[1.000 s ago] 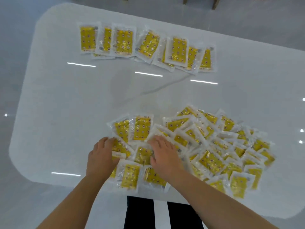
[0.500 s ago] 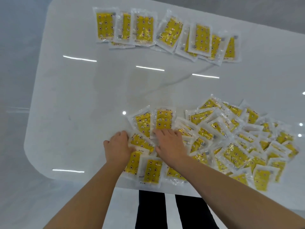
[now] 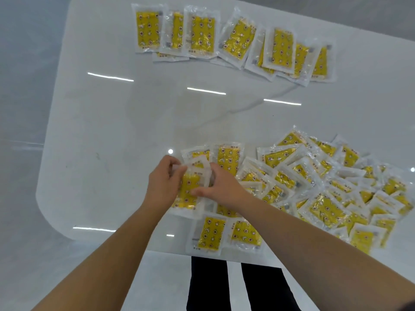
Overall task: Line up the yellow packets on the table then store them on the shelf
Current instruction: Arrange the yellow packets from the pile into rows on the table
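left hand (image 3: 164,189) and right hand (image 3: 222,187) both grasping yellow packets (image 3: 189,193), loose heap (image 3: 325,194) beside; white table (image 3: 112,131)

Table (image 3: 107,135): white glossy top with rounded corners, thin light streaks reflected in the surface. Along the far side lay a row of yellow packets (image 3: 201,33), each in clear wrap, neighbours overlapping, 1 near the middle tilted. The near-right area held a loose heap (image 3: 325,198) of the same packets at mixed angles, piled over each other. At the near edge 2 packets (image 3: 210,233) lay flat, side by side and touching. Row and heap lay well apart.
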A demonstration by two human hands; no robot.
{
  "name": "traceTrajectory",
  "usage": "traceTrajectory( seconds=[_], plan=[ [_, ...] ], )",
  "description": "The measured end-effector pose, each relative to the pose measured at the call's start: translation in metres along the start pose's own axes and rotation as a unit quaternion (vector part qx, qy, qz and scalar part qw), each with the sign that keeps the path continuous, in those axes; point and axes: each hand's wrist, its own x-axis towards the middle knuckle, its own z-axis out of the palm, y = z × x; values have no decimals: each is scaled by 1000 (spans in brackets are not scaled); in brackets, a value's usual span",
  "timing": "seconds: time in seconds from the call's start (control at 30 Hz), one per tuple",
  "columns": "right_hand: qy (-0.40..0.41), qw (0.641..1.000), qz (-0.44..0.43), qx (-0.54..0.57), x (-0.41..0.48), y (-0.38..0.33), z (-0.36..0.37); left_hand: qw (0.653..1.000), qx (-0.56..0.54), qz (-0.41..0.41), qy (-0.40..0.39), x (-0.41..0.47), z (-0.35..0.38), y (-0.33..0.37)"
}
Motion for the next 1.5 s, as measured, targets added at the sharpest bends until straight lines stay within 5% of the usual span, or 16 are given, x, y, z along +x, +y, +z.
traceTrajectory(
  seconds=[0.17, 0.3, 0.6, 0.77, 1.03, 1.27, 1.5],
  plan=[
    [39, 997, 42, 55, 2, -3, -19, 969, -168, -166, 71, 16, 30, 29],
    [174, 981, 67, 44, -2, 6, -51, 956, -114, -221, 154, 21, 43, 21],
    [194, 979, 65, -5, 13, 14, -43, 957, -130, -242, 94, 14, 59, 28],
    [164, 976, 92, 114, 23, 10, -38, 954, -187, -235, 5, 17, 47, 17],
    [61, 941, 126, 309, 18, 13, -57, 960, -198, -198, 23, 28, 10, 30],
    [84, 922, 75, 370, 28, -2, -124, 923, -302, -196, -138, 57, 24, 98],
    [129, 931, 53, 337, 56, -11, -255, 970, -202, -135, -18, 123, 92, 192]
  ],
)
